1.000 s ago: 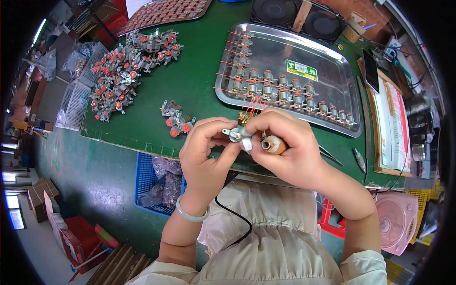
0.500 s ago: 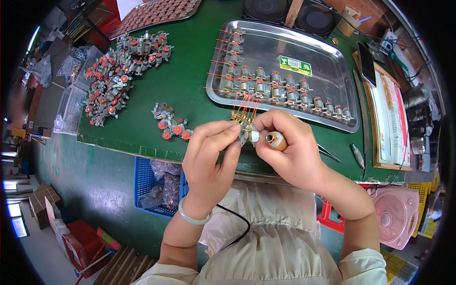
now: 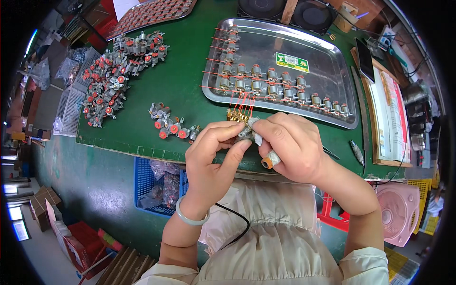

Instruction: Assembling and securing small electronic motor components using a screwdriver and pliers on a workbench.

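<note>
My left hand pinches a small silvery motor between thumb and fingertips at the table's front edge. Closed beside it, my right hand holds a short tool with an orange-brown round end. Its other end is hidden by my fingers, so its kind does not show. A whitish scrap, like tape or cloth, shows at my right fingertips against the motor. Just beyond my hands lie small brass parts with red wires reaching toward the metal tray, which holds rows of similar motors.
A large pile of motors with red caps covers the left of the green table, with a smaller group nearer me. Tweezers and a grey connector lie right. Behind the tray stand black round fans.
My right hand has turned, and the tool's orange-brown end has swung down toward me. My fingers have closed in around the motor. The whole view has shifted slightly.
</note>
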The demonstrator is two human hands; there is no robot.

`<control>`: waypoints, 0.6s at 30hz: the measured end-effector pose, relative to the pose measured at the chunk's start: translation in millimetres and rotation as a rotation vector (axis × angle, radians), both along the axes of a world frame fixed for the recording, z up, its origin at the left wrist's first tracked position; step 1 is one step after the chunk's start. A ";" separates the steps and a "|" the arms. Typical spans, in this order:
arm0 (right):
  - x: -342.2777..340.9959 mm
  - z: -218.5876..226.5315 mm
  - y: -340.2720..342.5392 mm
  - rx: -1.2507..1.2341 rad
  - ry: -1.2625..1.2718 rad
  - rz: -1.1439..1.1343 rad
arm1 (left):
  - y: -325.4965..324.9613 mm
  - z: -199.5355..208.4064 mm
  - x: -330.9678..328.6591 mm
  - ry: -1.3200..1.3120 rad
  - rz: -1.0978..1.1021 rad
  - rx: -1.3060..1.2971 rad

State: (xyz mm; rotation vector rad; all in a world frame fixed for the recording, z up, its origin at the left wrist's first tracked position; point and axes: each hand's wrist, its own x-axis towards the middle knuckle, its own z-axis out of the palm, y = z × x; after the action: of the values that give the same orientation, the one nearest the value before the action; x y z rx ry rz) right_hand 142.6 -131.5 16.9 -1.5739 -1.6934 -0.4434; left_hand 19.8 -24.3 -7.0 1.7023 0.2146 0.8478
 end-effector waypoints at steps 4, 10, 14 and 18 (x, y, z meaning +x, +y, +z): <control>2.3 -3.3 -2.7 -0.033 0.003 0.006 | 1.1 -7.4 1.1 0.006 -0.040 -0.067; 3.8 -0.4 -7.4 -0.125 0.140 0.032 | 1.6 -9.1 -0.6 0.039 -0.085 -0.138; 17.8 9.5 -17.3 -0.268 0.418 -0.090 | 5.7 -7.7 -3.3 0.089 -0.180 -0.348; 23.0 -6.4 -28.9 -0.316 0.360 -0.146 | 9.7 -3.9 -5.1 0.075 -0.160 -0.432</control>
State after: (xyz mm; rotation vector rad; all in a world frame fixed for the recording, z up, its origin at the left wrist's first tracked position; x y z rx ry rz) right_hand 165.7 -160.5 10.5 -1.8814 -1.4241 0.0457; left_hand 14.7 -14.6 -10.9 1.3258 0.2858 0.5704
